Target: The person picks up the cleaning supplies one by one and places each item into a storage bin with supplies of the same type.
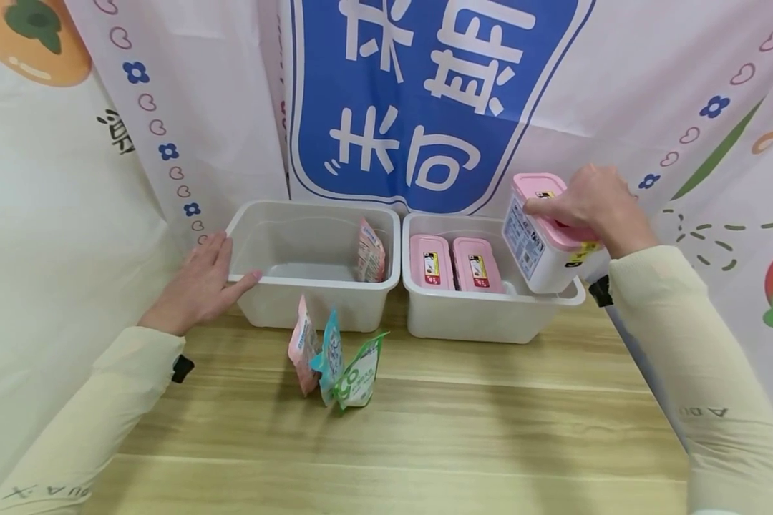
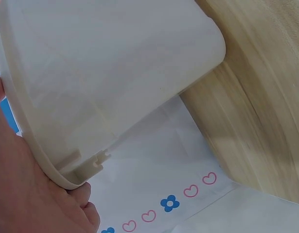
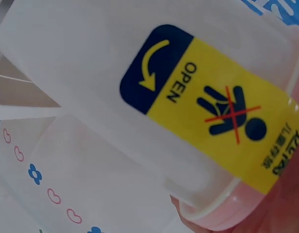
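1. The right bin (image 1: 477, 322) stands on the desk (image 1: 438, 443); places below are taken from it.
2. The right hand (image 1: 595, 204) is above its right end, its grip closed around the pink lid of the held tub (image 1: 524, 250).
3. That tub tilts over the right bin's right end; I cannot tell whether its foot touches the bin.
4. A yellow label (image 3: 222, 107) on the tub reads "OPEN".
5. Two tubs (image 1: 433, 250), also pink-lidded, sit side by side in the right bin's left half.
6. The left bin (image 1: 315, 304) is just left of the right bin, with a peach pouch (image 1: 371, 261) inside, at the end nearer the right bin.
7. The left hand (image 1: 202, 282) rests on the left bin's corner farthest from the right bin, its grip wide, thumb over the front rim.
8. In front and to the left of the right bin stand a pink pouch (image 1: 304, 350), a blue pouch (image 1: 333, 350) and a green pouch (image 1: 362, 375).
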### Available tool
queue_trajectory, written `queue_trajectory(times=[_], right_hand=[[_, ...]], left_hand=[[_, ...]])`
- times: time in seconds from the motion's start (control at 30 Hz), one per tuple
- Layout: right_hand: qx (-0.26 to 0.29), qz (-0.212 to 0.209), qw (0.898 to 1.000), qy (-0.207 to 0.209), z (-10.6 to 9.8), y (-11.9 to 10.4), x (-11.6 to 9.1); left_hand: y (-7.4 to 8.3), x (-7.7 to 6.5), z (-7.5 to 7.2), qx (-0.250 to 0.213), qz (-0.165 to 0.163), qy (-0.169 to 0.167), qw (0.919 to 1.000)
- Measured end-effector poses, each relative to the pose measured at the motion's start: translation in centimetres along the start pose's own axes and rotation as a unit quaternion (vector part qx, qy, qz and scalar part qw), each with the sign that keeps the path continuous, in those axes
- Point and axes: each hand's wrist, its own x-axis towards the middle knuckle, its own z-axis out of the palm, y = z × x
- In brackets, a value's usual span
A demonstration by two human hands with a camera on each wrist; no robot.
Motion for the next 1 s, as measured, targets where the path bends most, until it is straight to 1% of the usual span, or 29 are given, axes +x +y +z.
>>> queue_trajectory(times=[0.17, 0.4, 0.53, 0.73, 1.0], right_hand=[[0.009, 0.021, 1.000, -0.007, 1.0, 0.4, 1.1], [0.043, 0.020, 0.999, -0.003, 2.8, 1.4, 2.0], [0.055, 0.030, 0.998, -0.014, 4.0, 2.0, 2.4], [0.057, 0.036, 0.998, -0.014, 5.7, 2.6, 2.9], [0.042, 0.019, 0.999, -0.009, 7.5, 2.8, 2.9]], left_hand=[[-0.1, 0.0, 0.2, -0.001, 0.002, 0.001, 1.0000], [-0.3, 0.0, 0.5, 0.000, 0.007, 0.007, 0.9999], [-0.1, -0.1, 0.6, -0.005, 0.007, 0.011, 0.9999], [0.1, -0.1, 0.5, -0.003, 0.006, 0.008, 0.9999], [0.0, 0.0, 0.2, 0.000, 0.000, 0.001, 1.0000]])
